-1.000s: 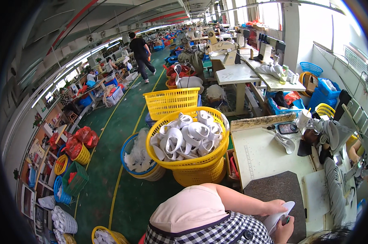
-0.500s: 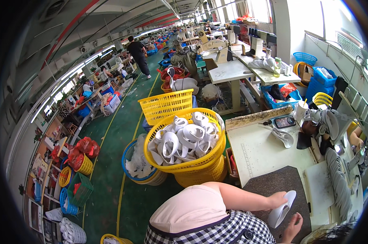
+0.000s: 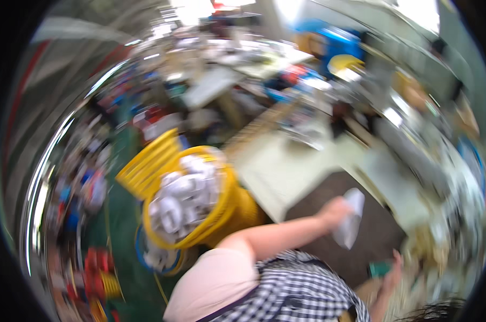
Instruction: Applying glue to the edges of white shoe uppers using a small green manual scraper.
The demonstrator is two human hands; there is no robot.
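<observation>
Blurred by motion, my left hand (image 3: pixel 336 212) grips a white shoe upper (image 3: pixel 351 224) by its edge, above a dark mat (image 3: pixel 321 196) on the worktable. The upper hangs tilted, its lower end toward me. To the right and nearer my body is my right hand (image 3: pixel 394 272), apart from the upper. Close beside its fingers is a small green thing (image 3: pixel 380 269), too smeared to name; whether the hand touches it I cannot tell.
Left of the pale worktable (image 3: pixel 264 174) stands a yellow basket (image 3: pixel 221 222) heaped with white shoe uppers (image 3: pixel 186 185). A second yellow basket (image 3: pixel 146 166) is behind it. Grey stacked pieces (image 3: pixel 409 153) lie along the table's right side.
The view has swung right, so the baskets and table appear farther left. My right hand has moved away from the upper, and the green thing has come into sight. My left hand keeps its grip.
</observation>
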